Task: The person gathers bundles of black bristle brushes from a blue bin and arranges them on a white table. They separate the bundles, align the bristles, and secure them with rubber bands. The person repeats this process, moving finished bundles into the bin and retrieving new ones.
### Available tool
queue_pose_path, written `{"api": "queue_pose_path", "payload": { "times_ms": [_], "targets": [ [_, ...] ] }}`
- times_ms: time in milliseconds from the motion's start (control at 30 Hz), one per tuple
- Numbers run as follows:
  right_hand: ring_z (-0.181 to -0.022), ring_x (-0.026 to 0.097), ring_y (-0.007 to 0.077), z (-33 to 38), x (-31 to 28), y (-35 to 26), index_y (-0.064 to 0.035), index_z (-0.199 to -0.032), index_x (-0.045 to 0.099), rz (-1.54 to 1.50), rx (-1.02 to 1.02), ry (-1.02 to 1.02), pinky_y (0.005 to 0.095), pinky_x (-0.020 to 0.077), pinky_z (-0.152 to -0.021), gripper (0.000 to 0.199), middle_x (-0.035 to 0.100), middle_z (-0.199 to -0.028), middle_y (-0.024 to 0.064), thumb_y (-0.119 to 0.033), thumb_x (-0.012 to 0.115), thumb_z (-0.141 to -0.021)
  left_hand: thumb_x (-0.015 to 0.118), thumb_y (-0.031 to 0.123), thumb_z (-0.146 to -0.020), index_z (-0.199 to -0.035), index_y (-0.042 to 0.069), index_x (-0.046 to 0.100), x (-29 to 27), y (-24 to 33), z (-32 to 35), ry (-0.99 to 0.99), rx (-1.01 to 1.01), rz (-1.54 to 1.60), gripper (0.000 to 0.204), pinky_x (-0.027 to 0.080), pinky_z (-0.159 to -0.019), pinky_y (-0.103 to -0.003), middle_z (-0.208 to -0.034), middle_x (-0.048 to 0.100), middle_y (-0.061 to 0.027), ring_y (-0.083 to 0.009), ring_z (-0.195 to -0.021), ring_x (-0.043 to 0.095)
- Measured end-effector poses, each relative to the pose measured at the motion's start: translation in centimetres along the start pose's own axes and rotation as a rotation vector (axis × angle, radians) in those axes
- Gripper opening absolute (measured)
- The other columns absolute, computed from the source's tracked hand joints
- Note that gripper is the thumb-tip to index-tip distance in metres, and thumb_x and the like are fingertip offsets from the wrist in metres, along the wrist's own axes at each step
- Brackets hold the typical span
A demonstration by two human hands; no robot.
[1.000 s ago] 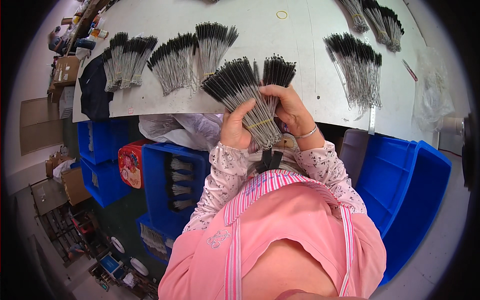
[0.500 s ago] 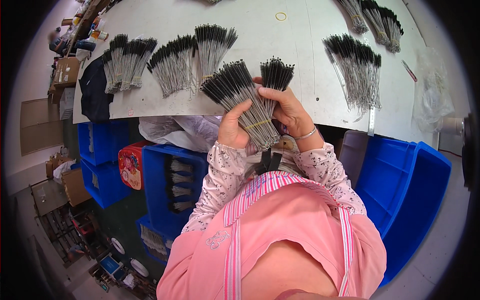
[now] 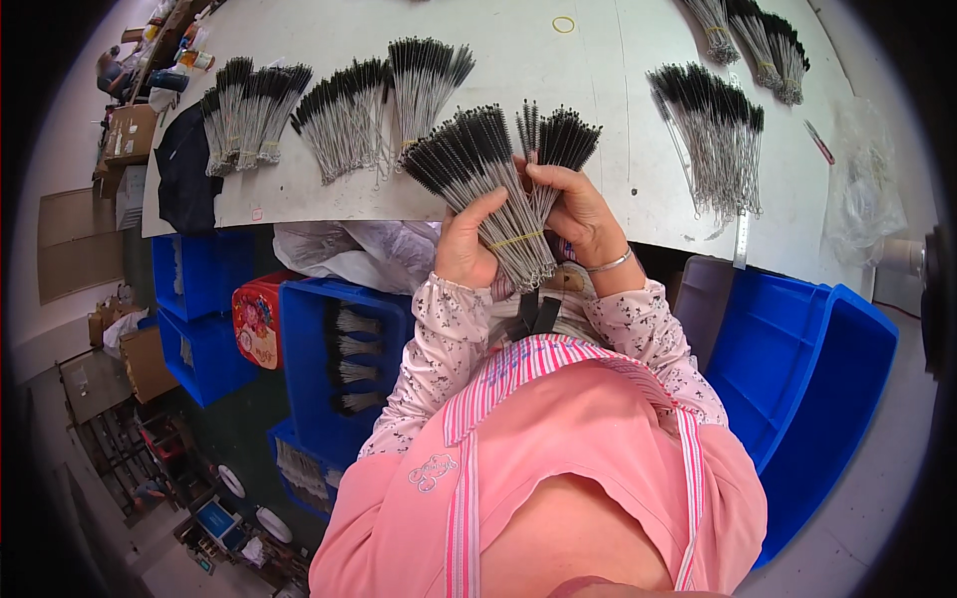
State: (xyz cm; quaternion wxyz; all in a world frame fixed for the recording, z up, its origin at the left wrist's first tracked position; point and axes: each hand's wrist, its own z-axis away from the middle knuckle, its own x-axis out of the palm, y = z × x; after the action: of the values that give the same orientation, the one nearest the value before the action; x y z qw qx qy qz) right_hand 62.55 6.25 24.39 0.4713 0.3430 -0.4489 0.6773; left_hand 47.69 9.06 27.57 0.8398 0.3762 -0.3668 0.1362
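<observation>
Both my hands grip a bundle of small wire brushes (image 3: 469,149) with black bristle tips and silver looped handles, tied low down by a yellow rubber band. My left hand (image 3: 469,249) is wrapped around the bundle's left side, thumb across the wires. On the right side, my right hand (image 3: 578,214) pinches a fanned part of the brushes, its thumb near the bristles; some of its fingers are hidden behind the wires. Just beyond lie more brush bundles (image 3: 424,95) on the white table (image 3: 548,75), and a loose pile of brushes (image 3: 708,140) rests to the right.
A yellow rubber band (image 3: 564,24), a steel ruler (image 3: 742,239) and a red-handled slim tool (image 3: 819,143) lie on the table. Dark cloth (image 3: 187,169) hangs at its left edge. A large blue bin (image 3: 797,369) stands at my right; a blue crate (image 3: 309,329) holds brushes at my left.
The brushes on the bundle's right side have fanned out wider, with a few tips now standing apart in the middle. My hands keep their hold and have hardly shifted.
</observation>
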Motion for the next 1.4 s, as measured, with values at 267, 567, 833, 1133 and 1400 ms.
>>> {"api": "queue_pose_path", "payload": {
  "times_ms": [267,567,833,1133,1400],
  "targets": [
    [-0.077,0.064,0.0173,-0.4,-0.6,0.1,0.0032,-0.095,0.066,0.037,-0.003,-0.077,0.0304,0.0536,-0.073,0.017,0.066,-0.089,0.0097,-0.003,0.066,-0.079,0.059,0.002,-0.085,-0.114,0.001,0.058,-0.8,-0.1,-0.2,-0.011,0.004,-0.070,0.029,0.051,-0.089,-0.041,-0.109,0.064,-0.0102,-0.0240,-0.099,0.062],
    [-0.081,0.064,0.0199,0.2,-0.6,-0.2,0.0037,-0.098,0.064,-0.064,0.035,-0.030,0.0332,0.0535,-0.076,0.021,0.066,-0.090,0.0110,-0.006,0.066,-0.080,0.061,-0.008,-0.080,-0.110,0.003,0.058,-0.6,-0.2,-0.5,0.027,-0.035,0.091,0.032,0.055,-0.079,-0.036,-0.103,0.064,-0.0096,-0.0217,-0.091,0.064],
    [-0.086,0.065,0.0237,-0.1,-1.4,0.0,0.0036,-0.096,0.066,-0.046,0.098,-0.132,0.0358,0.0525,-0.082,0.018,0.068,-0.095,0.0130,-0.007,0.065,-0.081,0.062,-0.008,-0.079,-0.111,0.003,0.057,-0.7,-0.5,-0.5,0.116,0.080,-0.039,0.034,0.055,-0.078,-0.035,-0.102,0.064,-0.0078,-0.0209,-0.088,0.065],
    [-0.086,0.066,0.0235,0.0,-1.0,-0.1,0.0035,-0.096,0.064,-0.067,0.074,-0.123,0.0359,0.0550,-0.080,0.017,0.068,-0.094,0.0140,-0.004,0.063,-0.081,0.062,-0.004,-0.082,-0.113,0.003,0.057,-0.2,-0.3,-0.2,0.060,0.052,0.025,0.032,0.054,-0.081,-0.035,-0.105,0.064,-0.0074,-0.0212,-0.092,0.064],
    [-0.080,0.066,0.0236,-0.7,-2.1,0.6,0.0026,-0.093,0.064,-0.135,0.065,-0.063,0.0367,0.0554,-0.077,0.015,0.067,-0.091,0.0139,-0.007,0.064,-0.081,0.059,0.007,-0.088,-0.113,0.001,0.059,-1.3,-0.4,-0.5,0.022,-0.005,0.050,0.026,0.050,-0.090,-0.039,-0.109,0.065,-0.0104,-0.0242,-0.100,0.062]
  ]
}}
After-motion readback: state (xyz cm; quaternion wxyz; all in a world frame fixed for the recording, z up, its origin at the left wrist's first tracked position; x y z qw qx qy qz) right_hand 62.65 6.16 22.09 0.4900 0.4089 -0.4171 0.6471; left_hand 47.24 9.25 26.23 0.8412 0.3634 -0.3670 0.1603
